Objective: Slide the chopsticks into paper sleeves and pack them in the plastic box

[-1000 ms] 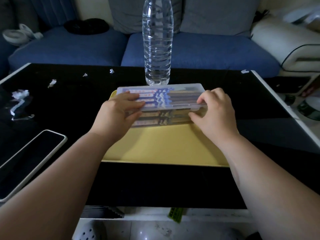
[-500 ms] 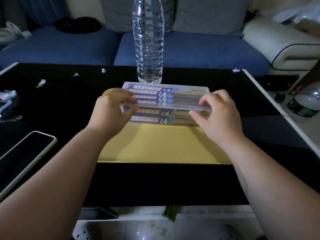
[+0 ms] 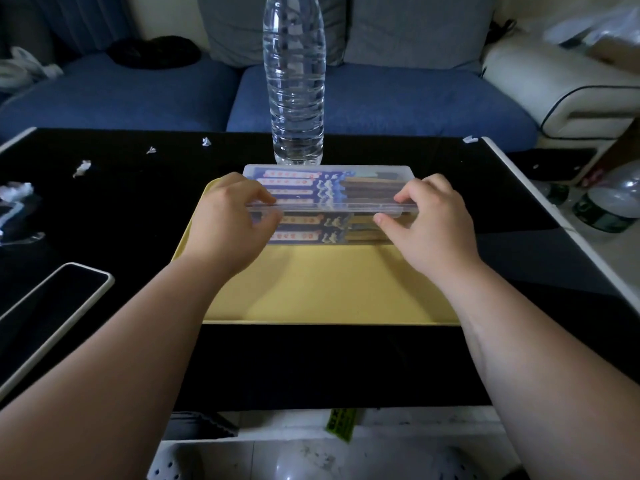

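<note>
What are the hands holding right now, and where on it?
Both hold the clear lid of the plastic box: left hand at its left end, right hand at its right.

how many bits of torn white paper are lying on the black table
5 at least: one far left, one crumpled at the left edge, two small near the back, one back right.

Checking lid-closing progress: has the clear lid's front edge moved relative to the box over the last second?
Cannot tell. The lid sits about as far over the box on the yellow tray in every frame; both hands' grip stays on its front edge.
</note>
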